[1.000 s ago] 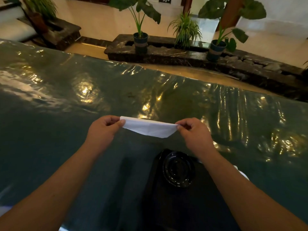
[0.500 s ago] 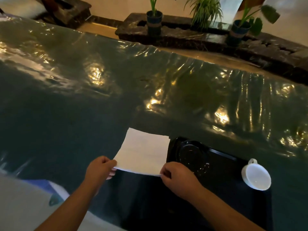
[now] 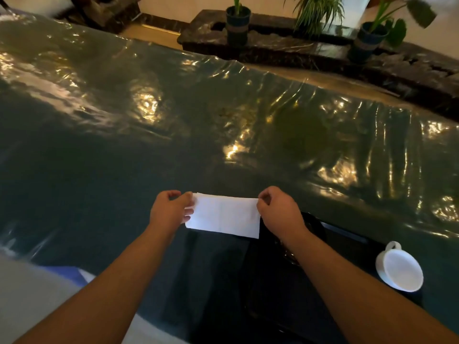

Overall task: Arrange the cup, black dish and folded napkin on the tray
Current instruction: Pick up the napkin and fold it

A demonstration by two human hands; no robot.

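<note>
A white napkin (image 3: 224, 216), folded to a narrow rectangle, hangs between my hands just above the table. My left hand (image 3: 170, 211) pinches its upper left corner and my right hand (image 3: 279, 212) pinches its upper right corner. Under my right forearm lies the black tray (image 3: 347, 240), dark and hard to make out. The black dish (image 3: 315, 223) sits at the tray's far left, mostly hidden by my right wrist. A white cup (image 3: 400, 268) with its handle pointing away stands at the tray's right end.
The table (image 3: 173, 135) is covered with shiny, wrinkled dark green plastic. Beyond its far edge stand potted plants (image 3: 237, 21) on a black stone ledge (image 3: 285, 48). A pale surface with a blue patch (image 3: 67, 273) shows at the lower left.
The napkin went from an open square sheet to a half-height rectangle, its near edge brought up to the far edge. Both hands moved away from me, pinching the top corners.
</note>
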